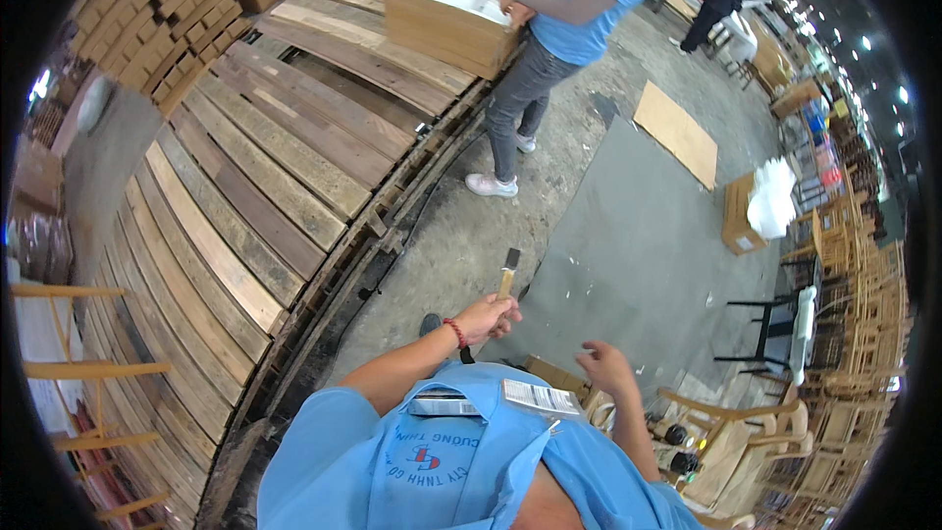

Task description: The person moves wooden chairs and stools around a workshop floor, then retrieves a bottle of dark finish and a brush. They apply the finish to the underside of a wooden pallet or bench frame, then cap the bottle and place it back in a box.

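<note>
Cardboard dominates the scene: an open brown cardboard box (pixel 446 25) sits on the weathered wooden plank platform (pixel 275 167) at the top, with white wrapping inside, and a co-worker in a blue shirt and grey jeans (pixel 559 29) stands just beside it with a hand on its rim. A flat brown cardboard sheet (pixel 675 132) lies on the concrete floor to the right, and a smaller cardboard box with white plastic bags on it (pixel 746 211) stands farther right. Stacked brown cartons (pixel 162 10) fill the upper left corner. A white rectangular printed label (pixel 540 397) sits at the chest of the person's own blue shirt.

The left hand (pixel 488 317), wearing a red bead bracelet at the wrist, is closed around the lower end of a small paintbrush with a pale wooden handle and dark bristles (pixel 507 275). The brush stands nearly upright over the floor, its long axis tilted slightly right, bristles pointing away from the person. The right hand (pixel 605 366) hovers near, empty, its fingers loosely curled and slightly apart. Pale wooden chairs (pixel 756 432) crowd the lower right.
</note>
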A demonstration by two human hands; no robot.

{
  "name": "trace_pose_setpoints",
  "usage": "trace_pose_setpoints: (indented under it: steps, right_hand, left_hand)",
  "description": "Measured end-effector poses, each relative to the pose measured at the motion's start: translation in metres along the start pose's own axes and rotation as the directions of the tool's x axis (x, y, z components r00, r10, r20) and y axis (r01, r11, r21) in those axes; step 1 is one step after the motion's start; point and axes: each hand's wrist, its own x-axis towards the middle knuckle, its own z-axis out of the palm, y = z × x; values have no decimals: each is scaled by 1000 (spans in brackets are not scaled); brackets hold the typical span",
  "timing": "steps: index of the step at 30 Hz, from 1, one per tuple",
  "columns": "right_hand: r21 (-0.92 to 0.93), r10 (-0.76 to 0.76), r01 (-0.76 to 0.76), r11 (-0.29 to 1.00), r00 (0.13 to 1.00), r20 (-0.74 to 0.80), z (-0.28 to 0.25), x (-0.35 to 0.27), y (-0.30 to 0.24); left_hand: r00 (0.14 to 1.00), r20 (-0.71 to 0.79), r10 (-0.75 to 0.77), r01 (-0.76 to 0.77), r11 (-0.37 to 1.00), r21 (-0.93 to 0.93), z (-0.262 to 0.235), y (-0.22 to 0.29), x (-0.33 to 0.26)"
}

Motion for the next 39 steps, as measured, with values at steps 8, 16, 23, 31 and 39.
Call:
trace_pose_setpoints:
  steps: [8,16,23,31,39]
  right_hand:
    - [-424,-97,296,856,897,431,89,221,-57]
    - [-818,-118,548,173,836,536,134,583,-157]
    - [-638,-138,333,-694,809,572,222,875,-152]
    - [-663,65,712,-231,691,720,163,968,-3]
    - [-387,-66,922,26,388,919,227,675,-39]
  left_hand:
    - [931,-358,77,-211,912,-352,-99,-3,-16]
    - [591,-801,-91,-615,591,-521,-115,-78,52]
    - [333,-914,-230,-844,359,-398,-107,-116,180]
    - [415,-873,-255,-861,201,-468,-111,-171,248]
    - [313,-936,-164,-938,101,-331,-67,-150,172]
